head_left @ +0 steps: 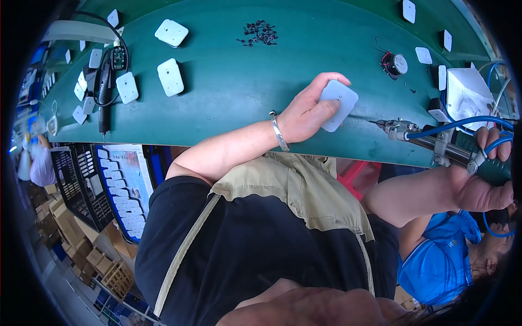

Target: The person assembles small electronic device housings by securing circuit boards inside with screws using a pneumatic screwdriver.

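Note:
My left hand (311, 111) is closed on a pale grey-white, rounded rectangular case (343, 100), thumb across its face and fingers along the far edge. It is held just above the green table (217, 117), left of the thin tip of a metal air tool (424, 140) with blue hoses. At the tool's rear end, by the picture's right rim, my right hand (478, 187) curls round it; the grip is partly hidden. Several small black screws (260, 33) lie in a loose pile farther back on the table.
Several white cases stand at left, one white case (171, 77) among them, near a black corded electric screwdriver (104, 98). A round speaker-like part (394, 64) with wires and a white box (468, 92) lie at right. A person in blue (440, 261) sits at lower right.

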Demonstrator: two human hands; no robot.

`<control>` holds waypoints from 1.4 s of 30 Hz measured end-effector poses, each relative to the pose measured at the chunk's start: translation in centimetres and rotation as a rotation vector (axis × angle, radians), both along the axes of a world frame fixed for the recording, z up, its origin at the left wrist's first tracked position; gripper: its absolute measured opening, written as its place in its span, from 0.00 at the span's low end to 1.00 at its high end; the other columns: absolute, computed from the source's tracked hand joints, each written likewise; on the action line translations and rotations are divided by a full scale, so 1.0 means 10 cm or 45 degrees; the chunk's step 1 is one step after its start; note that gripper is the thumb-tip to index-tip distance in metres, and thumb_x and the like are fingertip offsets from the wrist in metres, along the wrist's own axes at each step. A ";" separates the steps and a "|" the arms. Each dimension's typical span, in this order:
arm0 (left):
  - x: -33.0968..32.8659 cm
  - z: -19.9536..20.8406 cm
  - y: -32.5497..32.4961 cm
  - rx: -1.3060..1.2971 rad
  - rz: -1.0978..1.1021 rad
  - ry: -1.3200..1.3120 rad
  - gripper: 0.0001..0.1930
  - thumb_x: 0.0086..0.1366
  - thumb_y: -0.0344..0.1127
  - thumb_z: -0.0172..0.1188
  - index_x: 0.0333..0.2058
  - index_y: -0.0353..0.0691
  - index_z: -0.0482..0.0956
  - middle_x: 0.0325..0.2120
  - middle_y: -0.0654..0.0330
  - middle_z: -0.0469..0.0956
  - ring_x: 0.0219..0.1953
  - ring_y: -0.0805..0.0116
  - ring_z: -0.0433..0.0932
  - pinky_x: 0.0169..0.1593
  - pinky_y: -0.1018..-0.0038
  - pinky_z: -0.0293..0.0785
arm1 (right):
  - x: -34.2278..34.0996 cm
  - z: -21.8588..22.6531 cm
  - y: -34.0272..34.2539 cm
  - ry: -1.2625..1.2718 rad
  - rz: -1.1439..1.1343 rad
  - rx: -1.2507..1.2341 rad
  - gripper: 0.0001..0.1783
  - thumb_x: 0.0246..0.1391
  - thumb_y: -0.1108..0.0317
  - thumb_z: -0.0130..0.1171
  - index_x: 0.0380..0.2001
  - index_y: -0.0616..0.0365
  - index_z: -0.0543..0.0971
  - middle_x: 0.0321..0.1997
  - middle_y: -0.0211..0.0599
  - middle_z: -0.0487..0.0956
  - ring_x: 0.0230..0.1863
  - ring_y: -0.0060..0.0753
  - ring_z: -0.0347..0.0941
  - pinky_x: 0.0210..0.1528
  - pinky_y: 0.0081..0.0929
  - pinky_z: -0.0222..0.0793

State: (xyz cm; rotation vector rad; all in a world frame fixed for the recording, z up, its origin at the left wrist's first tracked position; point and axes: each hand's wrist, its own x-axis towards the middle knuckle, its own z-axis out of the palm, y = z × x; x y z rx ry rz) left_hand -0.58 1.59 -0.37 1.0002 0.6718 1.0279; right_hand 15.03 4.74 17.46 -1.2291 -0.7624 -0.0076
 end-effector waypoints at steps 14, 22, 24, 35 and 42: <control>-0.44 0.07 1.34 0.357 0.639 0.464 0.18 0.57 0.36 0.57 0.45 0.38 0.68 0.36 0.60 0.73 0.37 0.72 0.72 0.41 0.76 0.70 | 0.90 -0.27 -0.21 0.396 1.474 0.248 0.29 0.45 0.58 0.58 0.46 0.58 0.60 0.30 0.32 0.64 0.30 0.24 0.56 0.40 0.27 0.55; -1.18 -0.31 2.73 0.131 0.916 1.963 0.25 0.52 0.49 0.57 0.47 0.43 0.70 0.43 0.52 0.73 0.46 0.55 0.71 0.50 0.66 0.65 | 0.87 -0.21 -0.14 0.201 1.399 0.270 0.32 0.50 0.51 0.52 0.50 0.60 0.57 0.30 0.35 0.67 0.27 0.25 0.64 0.32 0.21 0.62; -1.03 -0.16 2.64 0.580 1.129 2.516 0.24 0.50 0.50 0.57 0.43 0.43 0.72 0.41 0.51 0.72 0.44 0.56 0.71 0.46 0.63 0.67 | 0.91 -0.23 -0.11 0.214 1.390 0.285 0.32 0.49 0.51 0.52 0.51 0.60 0.56 0.30 0.35 0.68 0.27 0.25 0.64 0.31 0.21 0.62; 1.52 -0.21 3.50 0.314 0.349 1.411 0.35 0.48 0.56 0.56 0.47 0.31 0.67 0.46 0.43 0.69 0.49 0.51 0.68 0.52 0.67 0.65 | 1.07 -0.33 0.15 0.072 1.393 0.246 0.34 0.46 0.48 0.53 0.50 0.59 0.58 0.28 0.31 0.65 0.26 0.22 0.60 0.27 0.20 0.55; 1.95 -0.20 3.54 0.270 0.109 1.588 0.21 0.52 0.46 0.52 0.45 0.46 0.71 0.42 0.53 0.73 0.44 0.59 0.73 0.46 0.67 0.70 | 1.17 -0.38 0.17 0.220 1.229 0.235 0.47 0.38 0.42 0.62 0.53 0.62 0.56 0.25 0.32 0.68 0.24 0.21 0.62 0.19 0.16 0.56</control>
